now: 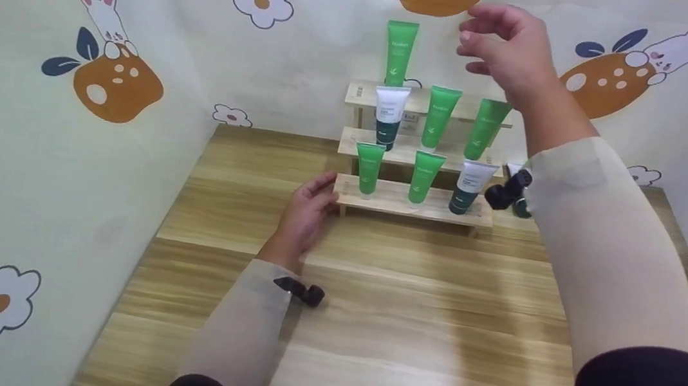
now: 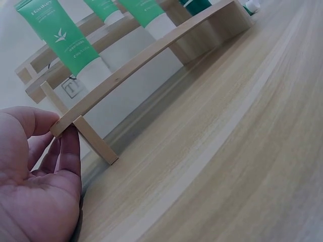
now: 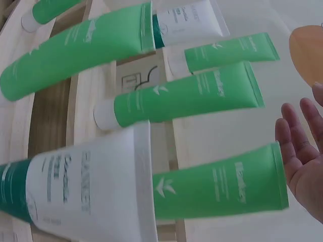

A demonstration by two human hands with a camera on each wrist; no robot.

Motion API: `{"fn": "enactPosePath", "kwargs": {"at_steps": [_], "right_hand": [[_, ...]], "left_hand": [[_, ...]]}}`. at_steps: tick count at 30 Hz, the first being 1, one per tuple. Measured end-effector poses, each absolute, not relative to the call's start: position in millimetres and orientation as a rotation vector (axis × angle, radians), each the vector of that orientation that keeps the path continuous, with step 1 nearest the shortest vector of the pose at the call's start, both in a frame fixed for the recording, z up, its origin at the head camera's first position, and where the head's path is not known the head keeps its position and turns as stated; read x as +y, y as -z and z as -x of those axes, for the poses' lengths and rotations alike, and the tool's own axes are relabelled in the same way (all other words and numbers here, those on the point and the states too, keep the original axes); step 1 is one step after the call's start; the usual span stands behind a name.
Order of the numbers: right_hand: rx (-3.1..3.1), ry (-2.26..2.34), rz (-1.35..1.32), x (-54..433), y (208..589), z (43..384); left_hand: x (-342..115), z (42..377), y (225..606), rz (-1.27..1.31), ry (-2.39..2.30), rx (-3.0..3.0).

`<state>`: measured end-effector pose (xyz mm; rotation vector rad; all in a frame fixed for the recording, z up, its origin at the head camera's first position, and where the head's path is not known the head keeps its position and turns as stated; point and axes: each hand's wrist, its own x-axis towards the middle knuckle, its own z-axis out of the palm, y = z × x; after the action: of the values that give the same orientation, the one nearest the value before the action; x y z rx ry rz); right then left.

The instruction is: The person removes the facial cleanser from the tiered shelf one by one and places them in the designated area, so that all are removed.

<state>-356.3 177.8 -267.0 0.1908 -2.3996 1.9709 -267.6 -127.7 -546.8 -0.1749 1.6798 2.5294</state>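
A three-tier wooden display rack [image 1: 389, 204] bears upright squeeze tubes. My left hand [image 1: 306, 211] pinches the left end of its lowest shelf; in the left wrist view the thumb lies on top and fingers beneath. My right hand [image 1: 506, 49] is raised above the rack's right side, fingers loosely bent and holding nothing. One green tube [image 1: 400, 54] stands on the top tier. The middle tier has a white-and-dark-green tube [image 1: 390, 114] and two green ones. On the lowest are two green tubes and a white-and-dark-green tube [image 1: 473, 187] at the right.
Right of the rack, another white-and-green item [image 1: 521, 205] is partly hidden by my right forearm and its wrist camera. The wood-grain tabletop [image 1: 380, 327] extends in front. Pale walls [image 1: 306, 72] printed with flowers, rabbits and orange fruit enclose the back and sides.
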Motion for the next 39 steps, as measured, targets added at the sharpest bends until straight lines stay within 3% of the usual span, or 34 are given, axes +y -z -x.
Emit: {"fn": "enactPosePath", "kwargs": {"at_steps": [12,24,39], "right_hand": [[-2.638,-1.646,-0.292,136.7,268.6,376.1],[-2.776,-1.553,-0.219,107.9,273.3,388.4],[-2.774,-1.431,-0.155,124.5,276.9,388.5]], "left_hand": [[-127.8,269.4,545.3,0.166,-2.560,1.669],[-127.8,269.3,546.3,0.169,-2.548,1.667],[-126.9,268.3,545.4,0.167,-2.532,1.683]]}}
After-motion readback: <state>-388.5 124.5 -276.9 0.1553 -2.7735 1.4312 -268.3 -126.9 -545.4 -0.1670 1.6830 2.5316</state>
